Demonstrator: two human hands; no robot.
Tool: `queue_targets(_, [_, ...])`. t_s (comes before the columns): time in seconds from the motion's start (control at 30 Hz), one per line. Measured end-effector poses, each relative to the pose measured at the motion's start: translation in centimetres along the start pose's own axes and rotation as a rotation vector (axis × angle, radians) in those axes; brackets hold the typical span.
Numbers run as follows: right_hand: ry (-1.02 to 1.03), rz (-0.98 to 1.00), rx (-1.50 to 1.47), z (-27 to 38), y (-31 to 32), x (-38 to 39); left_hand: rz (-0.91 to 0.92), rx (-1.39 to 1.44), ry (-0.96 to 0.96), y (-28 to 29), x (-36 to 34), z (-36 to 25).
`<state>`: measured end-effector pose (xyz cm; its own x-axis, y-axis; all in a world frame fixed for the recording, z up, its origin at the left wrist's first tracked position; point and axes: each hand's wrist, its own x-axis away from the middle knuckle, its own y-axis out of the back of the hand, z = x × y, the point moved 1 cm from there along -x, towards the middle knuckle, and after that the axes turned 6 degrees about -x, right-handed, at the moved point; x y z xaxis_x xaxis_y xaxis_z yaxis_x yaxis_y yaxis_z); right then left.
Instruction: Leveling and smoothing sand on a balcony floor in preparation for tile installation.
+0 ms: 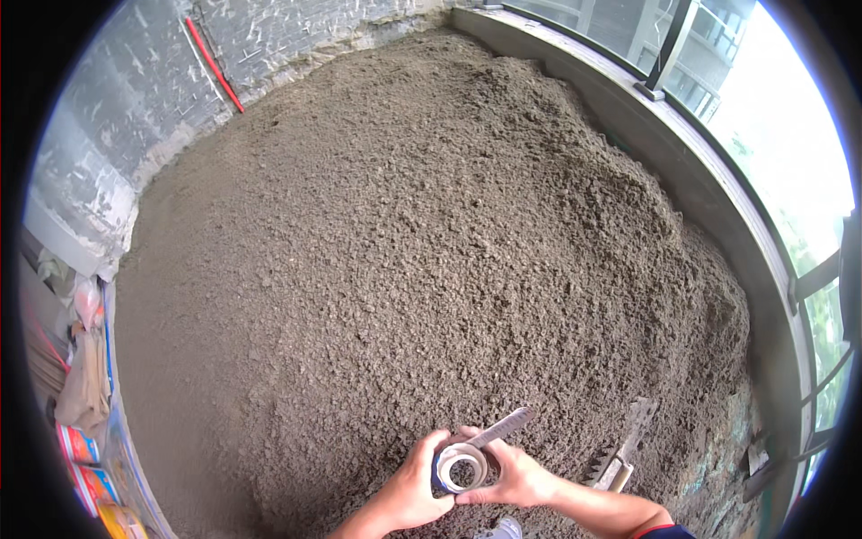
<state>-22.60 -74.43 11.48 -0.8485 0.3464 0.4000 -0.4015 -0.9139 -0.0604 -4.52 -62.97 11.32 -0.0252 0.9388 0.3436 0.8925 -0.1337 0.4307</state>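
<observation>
Between my two hands is a white ring-shaped piece [463, 467] with a round hole and a dark blue outer side. It looks like a roll or a pipe fitting; I cannot tell which. My left hand [415, 485] wraps its left side, thumb and fingers closed on it. My right hand [519, 476] grips the right side, thumb at the near edge. A flat grey strip [503, 428] sticks out past my right fingers toward the upper right. Whether it joins the ring is hidden. Below both hands lies loose grey-brown mortar [386, 296].
A notched trowel [612, 465] caked with mortar lies to the right. My shoe [505, 528] shows at the lower edge. Far left are bags [87, 382] and colourful packages [83, 445]. A red pipe [214, 65] runs down the wall; a low ledge [700, 171] lines the windows.
</observation>
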Motion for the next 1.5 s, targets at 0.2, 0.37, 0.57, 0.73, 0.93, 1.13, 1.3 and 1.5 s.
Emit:
queue_targets(0.2, [0.154,-0.469,0.334,4.3,11.0,-12.5,-0.192,-0.230,0.248,7.0,10.8,-3.3])
queue_targets(0.37, [0.212,-0.890,0.422,6.3,23.8,-21.8,0.133,-0.257,0.540,6.7,21.7,-4.2])
queue_targets(0.57, [0.388,-0.747,0.382,3.5,27.2,-29.0,0.125,-0.180,0.589,2.9,27.0,-1.0])
queue_targets(0.73, [0.274,-0.818,0.467,3.4,25.1,-27.9,0.152,-0.119,0.661,1.0,28.3,0.1])
queue_targets(0.93, [0.265,-0.794,0.478,4.1,24.5,-28.7,0.189,-0.099,0.733,-0.3,29.7,0.4])
queue_targets(1.13, [0.293,-0.992,0.582,4.8,23.2,-29.3,0.207,-0.102,0.841,-0.9,31.6,-0.7])
queue_targets(1.3, [0.316,-0.525,0.547,7.4,16.4,-30.2,0.259,-0.065,0.849,-2.2,31.2,-0.4])
queue_targets(1.5, [0.459,-0.331,0.450,4.8,18.7,-31.5,0.309,-0.015,0.852,-3.6,31.2,-0.8])
